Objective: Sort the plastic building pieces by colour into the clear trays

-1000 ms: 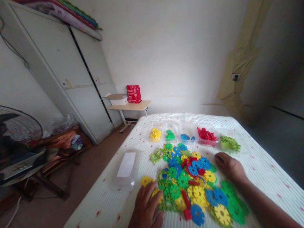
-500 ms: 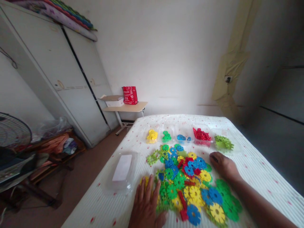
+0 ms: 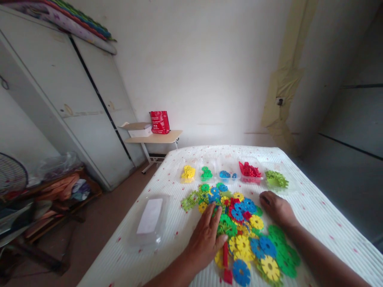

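Observation:
A heap of plastic snowflake discs (image 3: 241, 244) in yellow, blue and green lies on the cloth between my hands, mixed with red connector pieces (image 3: 225, 255) and light green lattice pieces (image 3: 191, 200). My left hand (image 3: 205, 235) rests on the heap's left side, fingers stretched out and thumb apart, covering some pieces. I see nothing held in it. Just right of the heap, my right hand (image 3: 277, 208) rests on the cloth with its fingers curled in; no piece shows in it.
Behind the heap stand clear trays of sorted pieces: yellow (image 3: 188, 172), green (image 3: 206, 173), blue (image 3: 226, 175), red (image 3: 250, 171) and light green (image 3: 275, 179). A clear lidded box (image 3: 149, 219) lies left. Beyond the table is a side table (image 3: 161, 136) with a red bag (image 3: 160, 122).
My left hand has moved right and away from me, from the heap's near left edge onto its pieces. My right hand stays in place. The view has shifted slightly.

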`<state>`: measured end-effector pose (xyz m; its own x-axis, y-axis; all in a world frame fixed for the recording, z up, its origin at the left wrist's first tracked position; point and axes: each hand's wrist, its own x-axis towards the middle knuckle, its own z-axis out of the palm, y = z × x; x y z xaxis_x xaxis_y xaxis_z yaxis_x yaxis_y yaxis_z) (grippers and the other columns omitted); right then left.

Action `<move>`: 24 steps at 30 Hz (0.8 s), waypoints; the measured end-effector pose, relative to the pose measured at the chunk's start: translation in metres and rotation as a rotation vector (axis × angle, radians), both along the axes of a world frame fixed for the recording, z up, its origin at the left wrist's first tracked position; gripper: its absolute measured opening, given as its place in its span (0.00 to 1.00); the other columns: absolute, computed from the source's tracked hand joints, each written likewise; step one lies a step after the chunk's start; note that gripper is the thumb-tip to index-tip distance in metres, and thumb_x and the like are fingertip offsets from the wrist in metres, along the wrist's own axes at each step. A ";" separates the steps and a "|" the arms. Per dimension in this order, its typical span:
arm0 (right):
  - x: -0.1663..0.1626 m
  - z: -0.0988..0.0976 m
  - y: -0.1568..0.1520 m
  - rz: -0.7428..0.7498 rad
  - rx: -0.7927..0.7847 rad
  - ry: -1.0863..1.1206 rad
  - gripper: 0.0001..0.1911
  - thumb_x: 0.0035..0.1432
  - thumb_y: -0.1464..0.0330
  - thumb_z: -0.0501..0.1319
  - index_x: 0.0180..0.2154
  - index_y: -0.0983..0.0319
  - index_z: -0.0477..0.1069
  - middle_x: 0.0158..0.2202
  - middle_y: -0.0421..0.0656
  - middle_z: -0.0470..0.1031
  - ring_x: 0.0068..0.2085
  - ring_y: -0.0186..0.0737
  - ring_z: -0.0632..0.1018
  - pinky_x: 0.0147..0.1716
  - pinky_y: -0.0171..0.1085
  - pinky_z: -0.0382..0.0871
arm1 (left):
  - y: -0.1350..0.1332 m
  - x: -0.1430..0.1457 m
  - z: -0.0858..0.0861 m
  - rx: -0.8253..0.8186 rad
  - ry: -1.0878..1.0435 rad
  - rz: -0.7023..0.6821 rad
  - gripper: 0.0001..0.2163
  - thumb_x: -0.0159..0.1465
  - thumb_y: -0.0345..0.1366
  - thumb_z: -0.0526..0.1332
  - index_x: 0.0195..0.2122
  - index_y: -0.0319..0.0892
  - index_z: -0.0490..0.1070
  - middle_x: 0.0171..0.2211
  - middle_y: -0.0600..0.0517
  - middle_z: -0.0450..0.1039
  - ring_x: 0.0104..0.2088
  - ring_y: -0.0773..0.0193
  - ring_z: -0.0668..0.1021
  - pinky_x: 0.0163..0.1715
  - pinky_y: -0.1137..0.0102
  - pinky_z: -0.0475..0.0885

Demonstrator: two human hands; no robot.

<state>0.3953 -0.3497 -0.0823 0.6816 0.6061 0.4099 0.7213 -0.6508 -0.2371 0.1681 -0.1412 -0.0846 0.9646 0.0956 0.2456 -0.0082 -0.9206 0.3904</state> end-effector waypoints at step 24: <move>-0.043 0.041 0.097 0.000 -0.134 0.110 0.13 0.57 0.64 0.51 0.35 0.60 0.72 0.34 0.46 0.75 0.36 0.41 0.75 0.32 0.35 0.64 | 0.052 0.037 0.003 0.126 -0.151 0.607 0.17 0.60 0.31 0.52 0.51 0.38 0.65 0.52 0.42 0.66 0.54 0.56 0.66 0.54 0.58 0.61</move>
<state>0.3524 -0.2531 -0.0416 0.7182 0.6503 0.2478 0.6955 -0.6821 -0.2258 0.2055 -0.0892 -0.0818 0.7021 0.5756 0.4193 0.4826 -0.8175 0.3142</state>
